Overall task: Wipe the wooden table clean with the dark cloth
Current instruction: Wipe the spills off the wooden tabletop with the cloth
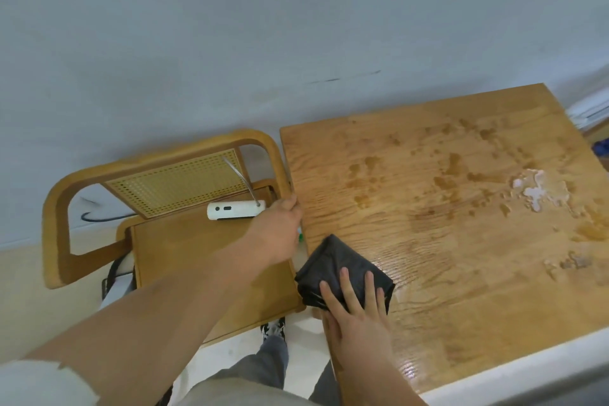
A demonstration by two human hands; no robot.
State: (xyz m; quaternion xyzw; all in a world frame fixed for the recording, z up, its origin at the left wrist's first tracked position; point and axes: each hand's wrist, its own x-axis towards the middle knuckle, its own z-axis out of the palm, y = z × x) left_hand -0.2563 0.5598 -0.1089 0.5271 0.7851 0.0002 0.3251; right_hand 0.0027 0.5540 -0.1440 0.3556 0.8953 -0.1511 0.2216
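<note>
The wooden table fills the right half of the view, marked with dark wet stains and a white foamy patch near its right side. A folded dark cloth lies at the table's near left corner. My right hand presses flat on the cloth, fingers spread over it. My left hand is stretched out to the table's left edge with its fingers curled around that edge, between the table and the chair.
A wooden chair with a cane back stands close against the table's left side. A white device with a thin cable lies on its seat. A pale wall runs behind. My legs and a shoe show below.
</note>
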